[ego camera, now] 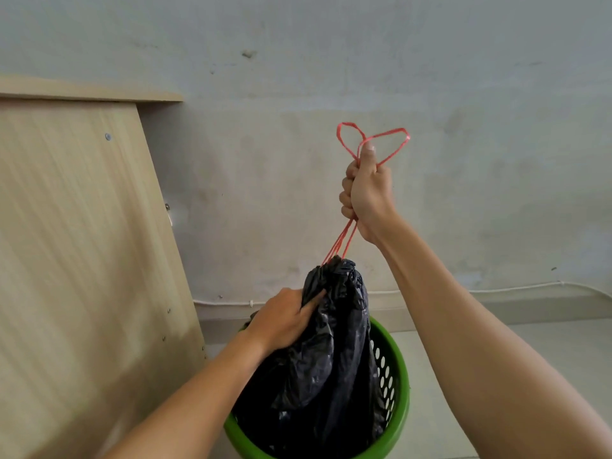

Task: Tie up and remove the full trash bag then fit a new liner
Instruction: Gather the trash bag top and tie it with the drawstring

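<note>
black trash bag point(331, 359), neck cinched, standing in green bin point(395, 376).
right hand point(366, 197) fisted around red drawstring point(371, 140), raised; left hand point(284, 318) grips bag below neck.

Left of the left hand's fingers point(314, 301), a wooden panel point(82, 243) is standing close, narrowing that side; beyond both hands the wall point(298, 61) is blocking the way; right of the right hand's fingers point(346, 193), open room is lying above the floor point(546, 342)
</note>
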